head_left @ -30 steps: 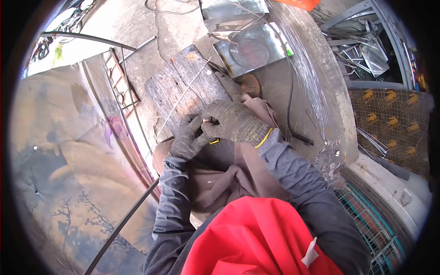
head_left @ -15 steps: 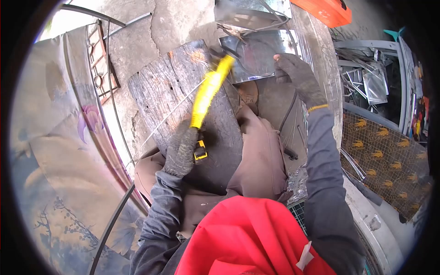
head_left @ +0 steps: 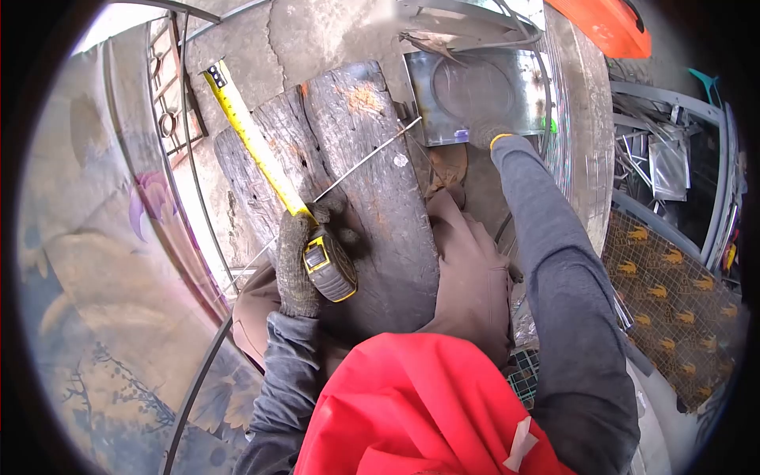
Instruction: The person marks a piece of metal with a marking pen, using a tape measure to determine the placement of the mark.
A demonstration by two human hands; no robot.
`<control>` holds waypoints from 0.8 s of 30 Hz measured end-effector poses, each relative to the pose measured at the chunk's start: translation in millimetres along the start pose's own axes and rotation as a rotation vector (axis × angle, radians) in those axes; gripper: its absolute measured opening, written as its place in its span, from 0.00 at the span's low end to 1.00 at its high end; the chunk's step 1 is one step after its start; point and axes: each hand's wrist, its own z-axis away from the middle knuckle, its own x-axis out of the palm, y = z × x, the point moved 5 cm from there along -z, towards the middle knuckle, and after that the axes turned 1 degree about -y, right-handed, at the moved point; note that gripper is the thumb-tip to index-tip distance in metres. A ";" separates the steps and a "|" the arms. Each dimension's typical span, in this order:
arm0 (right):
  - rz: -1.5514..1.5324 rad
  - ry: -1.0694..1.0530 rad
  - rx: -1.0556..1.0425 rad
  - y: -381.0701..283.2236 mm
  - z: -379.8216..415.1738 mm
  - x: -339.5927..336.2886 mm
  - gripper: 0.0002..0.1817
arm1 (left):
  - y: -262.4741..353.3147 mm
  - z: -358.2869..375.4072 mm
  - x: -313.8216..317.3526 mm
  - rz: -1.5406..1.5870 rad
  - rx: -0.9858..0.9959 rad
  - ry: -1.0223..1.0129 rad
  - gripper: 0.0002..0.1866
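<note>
My left hand (head_left: pixel 297 257), in a dark knitted glove, is closed around a black and yellow tape measure (head_left: pixel 331 269). Its yellow blade (head_left: pixel 257 146) sticks out up and to the left over a worn wooden board (head_left: pixel 360 174). Across that board, beneath the blade, lies a thin metal rod (head_left: pixel 368 161). My right hand (head_left: pixel 487 134) reaches forward to the near edge of a shiny metal sheet (head_left: pixel 534 87) with a round mark on it. That hand is smeared and its fingers cannot be made out. A small purple object (head_left: pixel 461 136) is just left of it.
An orange case (head_left: pixel 606 28) stands at the upper right. Metal offcuts (head_left: pixel 669 170) fill a grey frame on the right, above a patterned dark panel (head_left: pixel 673 293). A floral cloth (head_left: pixel 95 277) hangs at the left, with a curved dark bar (head_left: pixel 190 392) before it.
My left hand has turned the tape measure, swinging its blade from upper right to upper left. My right hand has moved to the metal sheet's near edge. The view has shifted slightly.
</note>
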 end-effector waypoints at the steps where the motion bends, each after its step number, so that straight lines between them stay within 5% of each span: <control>1: 0.000 -0.003 0.003 1.0 3.8 -0.6 0.16 | -0.7 -0.5 -0.7 0.001 -0.004 -0.001 0.16; 7: -0.105 0.117 0.121 10.2 25.2 -18.0 0.16 | 1.1 -0.7 5.7 0.005 0.012 0.039 0.19; 22: 0.133 -0.065 -0.174 -11.5 4.2 -12.2 0.28 | -0.1 -1.1 -3.1 -0.019 -0.052 0.046 0.17; 24: -0.101 0.077 -0.099 -16.2 40.6 -36.9 0.27 | -1.3 -3.4 0.8 0.052 -0.043 -0.053 0.16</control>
